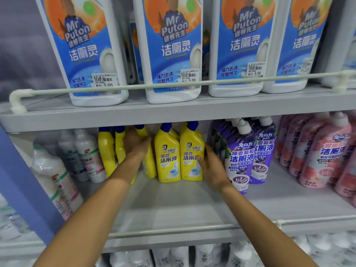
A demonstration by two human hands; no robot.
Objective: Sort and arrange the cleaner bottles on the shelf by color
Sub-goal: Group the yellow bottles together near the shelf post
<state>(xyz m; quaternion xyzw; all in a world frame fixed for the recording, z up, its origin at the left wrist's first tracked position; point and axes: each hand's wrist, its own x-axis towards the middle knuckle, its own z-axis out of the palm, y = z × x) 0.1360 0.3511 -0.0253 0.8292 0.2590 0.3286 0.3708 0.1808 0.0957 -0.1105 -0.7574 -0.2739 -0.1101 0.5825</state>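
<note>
Just below mid-frame, the left hand (137, 145) grips a side-on yellow bottle (150, 167) and the right hand (211, 166) clasps the rightmost yellow bottle (189, 149); best slide them upright, labels forward.

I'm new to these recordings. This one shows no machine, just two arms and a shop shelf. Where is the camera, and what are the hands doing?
There is no robot here. A person works with bare hands, and the single picture comes from a wide-angle camera worn on their head, looking forward and down. That is why both forearms reach in from the bottom.

In front is a shelf of cleaner bottles grouped by colour: white bottles at the left, yellow bottles with blue caps in the middle, then purple bottles and pink bottles. The shelf above carries large blue-labelled bottles.

The left hand grips the middle yellow bottle. The right hand holds the rightmost yellow bottle, thumb on its label. Both bottles appear to stand on the shelf.
</note>
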